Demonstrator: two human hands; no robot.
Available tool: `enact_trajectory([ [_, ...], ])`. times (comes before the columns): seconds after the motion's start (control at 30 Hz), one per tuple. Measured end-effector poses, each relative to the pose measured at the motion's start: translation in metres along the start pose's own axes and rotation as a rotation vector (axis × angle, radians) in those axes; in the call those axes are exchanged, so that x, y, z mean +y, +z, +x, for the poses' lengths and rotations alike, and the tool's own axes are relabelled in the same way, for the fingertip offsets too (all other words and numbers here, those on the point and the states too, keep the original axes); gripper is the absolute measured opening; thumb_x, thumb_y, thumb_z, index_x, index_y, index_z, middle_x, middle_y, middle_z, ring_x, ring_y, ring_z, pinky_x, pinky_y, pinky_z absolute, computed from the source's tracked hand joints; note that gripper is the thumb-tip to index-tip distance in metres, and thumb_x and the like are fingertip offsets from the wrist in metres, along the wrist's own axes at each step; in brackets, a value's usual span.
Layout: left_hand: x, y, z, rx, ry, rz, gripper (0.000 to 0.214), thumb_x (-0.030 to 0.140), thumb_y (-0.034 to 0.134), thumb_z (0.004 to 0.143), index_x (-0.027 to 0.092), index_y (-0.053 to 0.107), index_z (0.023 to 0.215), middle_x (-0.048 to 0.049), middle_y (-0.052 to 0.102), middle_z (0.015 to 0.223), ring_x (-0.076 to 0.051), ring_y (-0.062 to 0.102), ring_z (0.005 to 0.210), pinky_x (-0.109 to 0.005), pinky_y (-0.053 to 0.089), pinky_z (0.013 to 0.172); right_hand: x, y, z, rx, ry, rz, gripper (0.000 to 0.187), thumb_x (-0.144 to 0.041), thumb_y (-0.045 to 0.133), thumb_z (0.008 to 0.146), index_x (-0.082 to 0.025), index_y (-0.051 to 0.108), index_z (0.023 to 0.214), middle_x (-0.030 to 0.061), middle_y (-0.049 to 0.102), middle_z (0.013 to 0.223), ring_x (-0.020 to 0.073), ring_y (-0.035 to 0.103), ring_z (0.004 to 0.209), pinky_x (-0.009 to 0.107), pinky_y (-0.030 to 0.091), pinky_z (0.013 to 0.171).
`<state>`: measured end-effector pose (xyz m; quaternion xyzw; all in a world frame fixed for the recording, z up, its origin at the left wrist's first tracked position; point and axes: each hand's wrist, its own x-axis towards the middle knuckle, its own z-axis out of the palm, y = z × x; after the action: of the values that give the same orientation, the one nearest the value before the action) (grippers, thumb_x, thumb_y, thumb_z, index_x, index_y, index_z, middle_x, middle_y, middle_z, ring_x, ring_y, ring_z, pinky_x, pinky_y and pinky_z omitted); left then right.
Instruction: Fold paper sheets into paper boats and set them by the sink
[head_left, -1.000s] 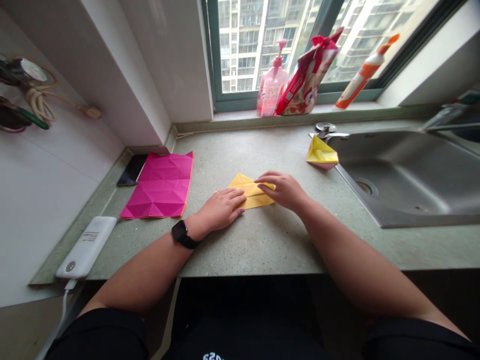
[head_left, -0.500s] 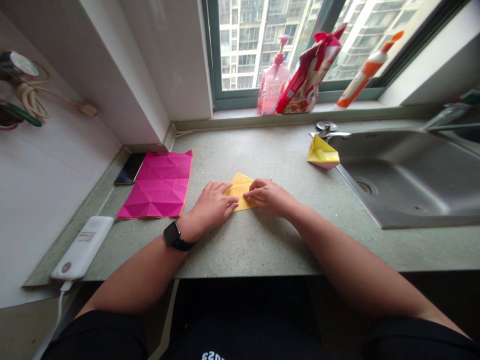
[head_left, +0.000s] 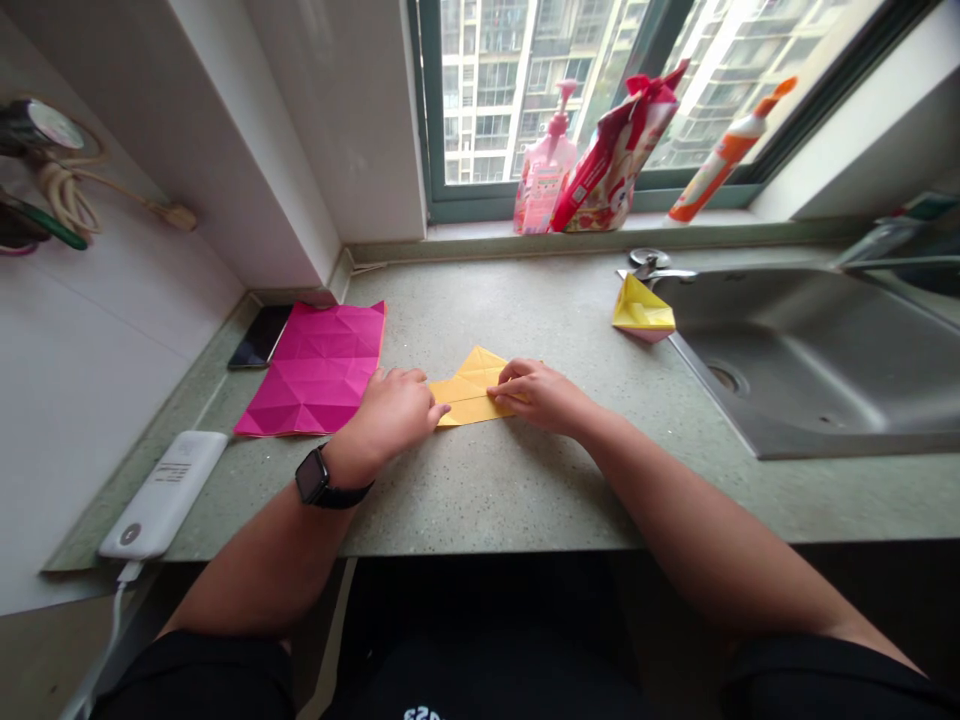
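A folded yellow paper (head_left: 466, 385) lies flat on the speckled green counter (head_left: 525, 480), between my hands. My left hand (head_left: 394, 410), a black watch on its wrist, rests on the paper's left end with its fingers curled down onto it. My right hand (head_left: 541, 393) presses on the paper's right part, fingers bent and fingertips on the sheet. Only the paper's middle and its upper point show between the hands.
A creased pink sheet (head_left: 319, 368) and a phone (head_left: 260, 337) lie to the left, a white power bank (head_left: 165, 493) by the front left edge. A folded yellow paper shape (head_left: 641, 310) sits beside the steel sink (head_left: 810, 355). Bottles and a red bag (head_left: 611, 160) line the sill.
Both hands have slid left along the yellow paper. My left hand has drawn back to its left end, so more of the paper's middle shows.
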<state>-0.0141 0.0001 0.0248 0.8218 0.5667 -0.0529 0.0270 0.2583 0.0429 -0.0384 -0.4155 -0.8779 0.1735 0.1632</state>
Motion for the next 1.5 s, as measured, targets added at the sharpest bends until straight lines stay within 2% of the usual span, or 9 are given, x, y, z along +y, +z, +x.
enact_trajectory([
  [0.13,-0.003,0.007,0.007,0.252,-0.076,0.020,0.034,0.038,0.060,0.108,0.016,0.084,0.097,-0.0161,0.077,0.118,-0.036,0.068,0.113,-0.052,0.051,0.100,-0.001,0.000,0.000,0.004,-0.007,-0.005,0.021,-0.030,0.069,0.104,-0.031,0.089,0.109,0.0090,0.077,0.114,0.0235,0.071,0.101,0.039,0.055,0.091],
  [0.23,0.004,0.017,0.010,0.362,0.090,-0.091,0.029,0.032,0.055,0.109,0.016,0.080,0.108,-0.0144,0.076,0.119,-0.032,0.068,0.114,-0.049,0.053,0.102,-0.001,-0.001,0.000,0.008,-0.015,-0.007,0.021,-0.030,0.068,0.104,-0.030,0.089,0.107,0.0087,0.077,0.113,0.0231,0.072,0.101,0.038,0.055,0.091],
  [0.3,0.013,0.025,0.010,0.337,0.296,-0.177,0.027,0.032,0.056,0.110,0.018,0.076,0.122,-0.0123,0.074,0.131,-0.029,0.066,0.123,-0.044,0.052,0.109,0.000,-0.002,0.000,0.009,-0.025,-0.004,0.021,-0.028,0.069,0.104,-0.029,0.089,0.105,0.0086,0.078,0.112,0.0227,0.072,0.101,0.038,0.055,0.092],
  [0.37,0.023,0.033,0.010,0.289,0.374,-0.200,0.033,0.034,0.060,0.109,0.019,0.069,0.137,-0.0121,0.071,0.138,-0.029,0.065,0.127,-0.044,0.052,0.111,0.000,-0.004,-0.001,0.005,-0.035,0.001,0.020,-0.026,0.069,0.103,-0.028,0.089,0.103,0.0082,0.079,0.111,0.0223,0.072,0.100,0.038,0.055,0.093],
  [0.5,0.034,0.042,0.010,0.191,0.398,-0.147,0.039,0.041,0.059,0.110,0.017,0.066,0.140,-0.0141,0.069,0.138,-0.031,0.064,0.127,-0.046,0.052,0.110,-0.003,-0.008,-0.004,-0.017,-0.036,-0.017,0.021,-0.026,0.069,0.103,-0.029,0.089,0.102,0.0071,0.079,0.111,0.0215,0.073,0.099,0.038,0.055,0.096],
  [0.7,0.038,0.038,0.014,0.185,0.366,-0.086,0.043,0.046,0.056,0.111,0.020,0.066,0.144,-0.0128,0.068,0.136,-0.033,0.062,0.123,-0.048,0.051,0.106,-0.009,-0.008,-0.007,-0.022,-0.006,-0.133,0.022,-0.028,0.069,0.103,-0.030,0.089,0.095,0.0076,0.078,0.114,0.0232,0.071,0.097,0.041,0.054,0.097],
  [1.1,0.038,0.030,0.000,0.230,0.227,-0.016,0.024,0.037,0.062,0.107,0.021,0.079,0.105,-0.0117,0.071,0.118,-0.034,0.065,0.116,-0.078,0.020,0.129,-0.005,-0.030,-0.017,-0.055,0.297,-0.232,0.032,-0.038,0.065,0.102,-0.029,0.088,0.081,0.0089,0.078,0.106,0.0243,0.071,0.089,0.036,0.050,0.069],
  [1.33,0.021,0.022,-0.007,0.220,0.134,-0.002,0.027,0.037,0.069,0.102,0.021,0.082,0.085,-0.0121,0.072,0.112,-0.035,0.063,0.115,-0.082,0.023,0.127,0.002,-0.043,-0.020,-0.152,0.521,-0.299,0.040,-0.045,0.065,0.098,-0.027,0.079,0.065,0.0089,0.074,0.074,0.0200,0.061,0.062,0.033,0.036,0.052],
  [1.5,0.017,0.021,-0.004,0.216,0.092,-0.044,0.030,0.036,0.067,0.103,0.020,0.082,0.082,-0.0118,0.072,0.106,-0.033,0.065,0.110,-0.080,0.025,0.127,0.003,-0.047,-0.023,-0.109,0.620,-0.270,0.030,-0.040,0.069,0.094,-0.028,0.082,0.070,0.0091,0.077,0.076,0.0224,0.065,0.064,0.034,0.037,0.055],
])
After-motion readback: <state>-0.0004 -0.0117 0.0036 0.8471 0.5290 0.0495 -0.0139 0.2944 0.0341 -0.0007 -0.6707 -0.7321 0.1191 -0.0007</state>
